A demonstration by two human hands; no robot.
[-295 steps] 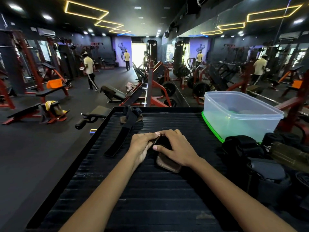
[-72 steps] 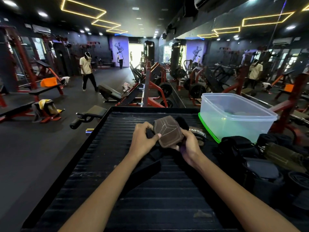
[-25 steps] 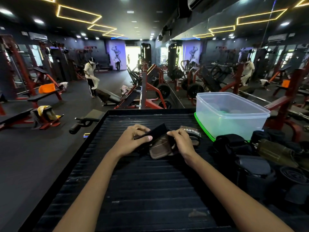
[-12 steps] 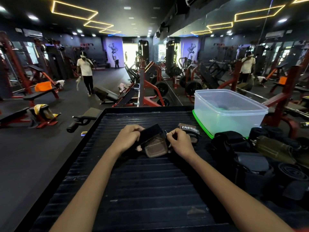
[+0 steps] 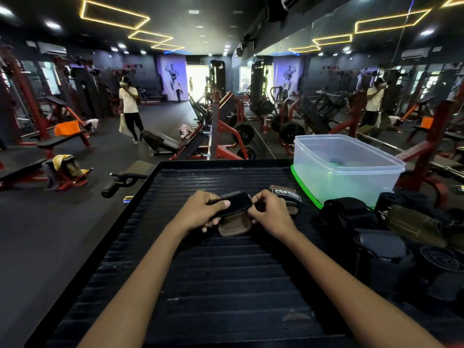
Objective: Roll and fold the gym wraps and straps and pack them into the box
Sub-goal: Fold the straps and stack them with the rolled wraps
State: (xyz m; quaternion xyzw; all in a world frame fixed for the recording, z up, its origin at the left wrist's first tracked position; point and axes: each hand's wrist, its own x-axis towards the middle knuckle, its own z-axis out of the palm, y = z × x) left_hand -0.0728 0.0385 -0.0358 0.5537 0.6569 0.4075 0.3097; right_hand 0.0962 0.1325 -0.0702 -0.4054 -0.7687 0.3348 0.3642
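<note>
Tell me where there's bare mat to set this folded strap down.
Bare ribbed mat lies between your forearms, and on the left from the left hand to the mat's edge. A strip behind the hands is bare too. Right side is crowded: box, PROIRON strap, pile of dark wraps.

box contents blurred, strap pile edge-cut

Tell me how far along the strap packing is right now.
Early to midway. Done: the clear box seems to hold a few dim shapes at the bottom, too blurred to name. In hand: the left hand and right hand grip a black strap folded over its brown pad. Left: a labelled strap beside them and the dark pile of wraps on the right.
</note>
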